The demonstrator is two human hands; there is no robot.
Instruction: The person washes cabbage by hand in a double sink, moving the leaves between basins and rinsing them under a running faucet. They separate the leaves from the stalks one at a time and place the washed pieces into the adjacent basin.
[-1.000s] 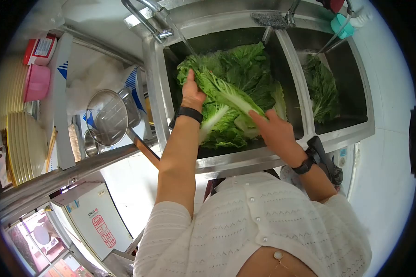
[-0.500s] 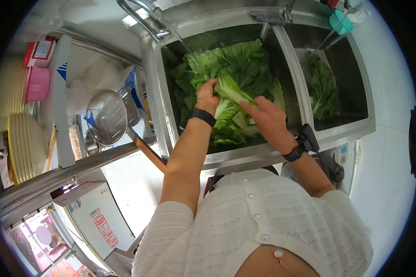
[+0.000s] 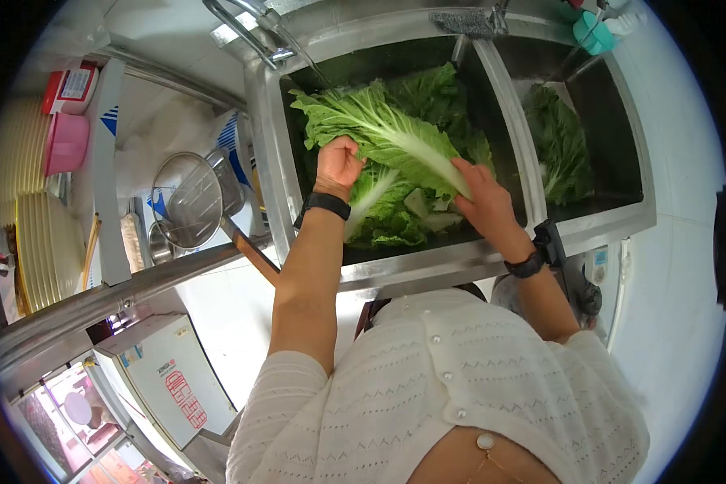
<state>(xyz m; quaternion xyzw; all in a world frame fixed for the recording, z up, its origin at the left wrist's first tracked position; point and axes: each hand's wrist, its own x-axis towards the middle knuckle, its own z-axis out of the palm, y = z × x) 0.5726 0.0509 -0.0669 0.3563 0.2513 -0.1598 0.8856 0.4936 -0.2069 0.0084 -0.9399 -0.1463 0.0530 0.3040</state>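
A large cabbage leaf (image 3: 395, 137) lies slantwise above the left basin (image 3: 315, 78) of the sink, its frilled end toward the far left corner and its white stem toward the right edge. The right hand (image 3: 486, 206) pinches the stem end. The left hand (image 3: 339, 167) curls at the leaf's near edge; whether it grips, I cannot tell. Around and beneath are more leaves (image 3: 391, 214). Beyond the far left corner stands the faucet (image 3: 278, 55); greens (image 3: 558, 149) lie in the right basin (image 3: 617, 153).

Right hand (image 3: 487, 203) pinching (left hand (image 3: 340, 165) curled).
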